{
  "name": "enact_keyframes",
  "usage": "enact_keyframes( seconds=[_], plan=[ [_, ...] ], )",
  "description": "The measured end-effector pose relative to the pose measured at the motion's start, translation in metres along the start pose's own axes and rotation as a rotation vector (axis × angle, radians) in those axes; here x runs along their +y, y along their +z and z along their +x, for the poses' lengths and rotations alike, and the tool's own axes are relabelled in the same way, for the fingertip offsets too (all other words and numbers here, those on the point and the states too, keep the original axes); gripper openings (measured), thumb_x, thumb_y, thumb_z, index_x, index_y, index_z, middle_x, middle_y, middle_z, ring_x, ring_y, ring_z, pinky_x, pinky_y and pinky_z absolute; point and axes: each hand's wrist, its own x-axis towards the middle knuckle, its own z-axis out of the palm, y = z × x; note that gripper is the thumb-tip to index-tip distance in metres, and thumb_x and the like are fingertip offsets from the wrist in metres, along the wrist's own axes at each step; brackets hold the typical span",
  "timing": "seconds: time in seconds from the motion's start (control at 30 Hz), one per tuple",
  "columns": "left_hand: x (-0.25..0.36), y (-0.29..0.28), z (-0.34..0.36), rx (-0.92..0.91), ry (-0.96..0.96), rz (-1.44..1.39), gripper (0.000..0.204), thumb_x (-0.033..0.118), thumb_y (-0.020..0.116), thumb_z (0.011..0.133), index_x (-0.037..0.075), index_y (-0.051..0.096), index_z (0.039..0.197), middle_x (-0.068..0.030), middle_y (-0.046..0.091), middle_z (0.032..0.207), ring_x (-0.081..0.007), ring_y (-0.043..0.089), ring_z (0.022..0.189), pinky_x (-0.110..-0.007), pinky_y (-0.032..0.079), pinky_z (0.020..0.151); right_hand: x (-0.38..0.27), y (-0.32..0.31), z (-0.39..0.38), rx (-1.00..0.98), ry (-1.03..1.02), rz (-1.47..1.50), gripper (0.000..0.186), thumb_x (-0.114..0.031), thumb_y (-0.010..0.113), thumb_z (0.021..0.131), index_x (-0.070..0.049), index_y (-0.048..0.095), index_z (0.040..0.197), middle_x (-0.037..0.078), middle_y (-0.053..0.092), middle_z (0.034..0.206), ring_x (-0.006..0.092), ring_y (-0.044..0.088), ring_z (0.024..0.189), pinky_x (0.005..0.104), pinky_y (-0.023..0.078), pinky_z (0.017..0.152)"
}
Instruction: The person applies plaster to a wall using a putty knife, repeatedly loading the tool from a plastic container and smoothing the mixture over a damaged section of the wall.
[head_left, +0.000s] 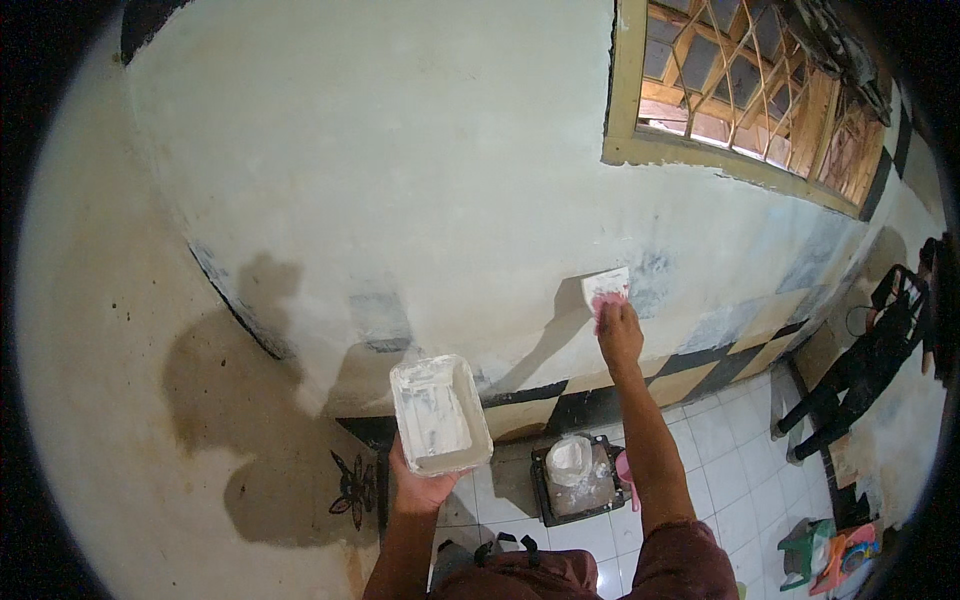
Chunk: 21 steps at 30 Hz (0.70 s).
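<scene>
My left hand (425,490) holds a white rectangular plastic tub (476,415) from below, tilted with its inside facing me. White paste (436,400) is smeared over the bottom of the tub. Out ahead, my right hand (621,338) grips a flat putty scraper (606,284) with a pinkish red part by the fingers. White paste coats the scraper's blade, which is at the wall beside a grey-blue patch (655,285); whether it touches cannot be made out. The wall (400,180) is pale, with thinly covered darker squares showing through.
A barred window (740,95) is at the upper right. Black and tan checks (600,390) run along the wall's foot. On the tiled floor stand a low stool (585,490) bearing a white container (570,460), and a pink dipper (628,475). Farther right are a dark stand (860,360) and coloured plastic items (835,560).
</scene>
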Motion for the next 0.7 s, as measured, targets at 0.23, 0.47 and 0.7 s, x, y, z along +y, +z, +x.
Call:
enact_keyframes(
  seconds=[0.23,0.47,0.7],
  plan=[
    [0.000,0.002,-0.003,-0.001,0.017,0.098,0.058,0.048,0.044,0.091,0.013,0.048,0.137,-0.0122,0.052,0.137,-0.0364,0.050,0.125,-0.061,0.042,0.100,0.031,-0.031,0.038,0.237,0.590,1.101,0.010,-0.006,0.058,0.086,-0.006,0.048,0.086,0.005,0.051,0.074,0.0120,0.050,0.060,0.0276,0.042,0.051],
    [-0.005,-0.005,0.002,-0.004,-0.051,0.093,0.061,0.053,0.042,0.090,0.015,0.049,0.137,-0.0112,0.052,0.137,-0.0352,0.051,0.124,-0.062,0.043,0.096,0.032,0.007,0.083,0.226,0.657,0.644,0.022,-0.016,0.062,0.078,0.000,0.053,0.091,0.013,0.057,0.081,0.0284,0.058,0.080,0.0410,0.046,0.072],
    [-0.002,0.008,-0.001,0.076,-0.012,0.089,0.057,0.052,0.042,0.091,0.018,0.051,0.136,-0.0094,0.054,0.135,-0.0346,0.054,0.121,-0.062,0.045,0.094,-0.115,0.003,0.073,0.071,0.548,0.965,0.017,-0.009,0.057,0.082,-0.003,0.047,0.093,0.013,0.056,0.070,0.0250,0.060,0.061,0.0390,0.049,0.057]
  ],
)
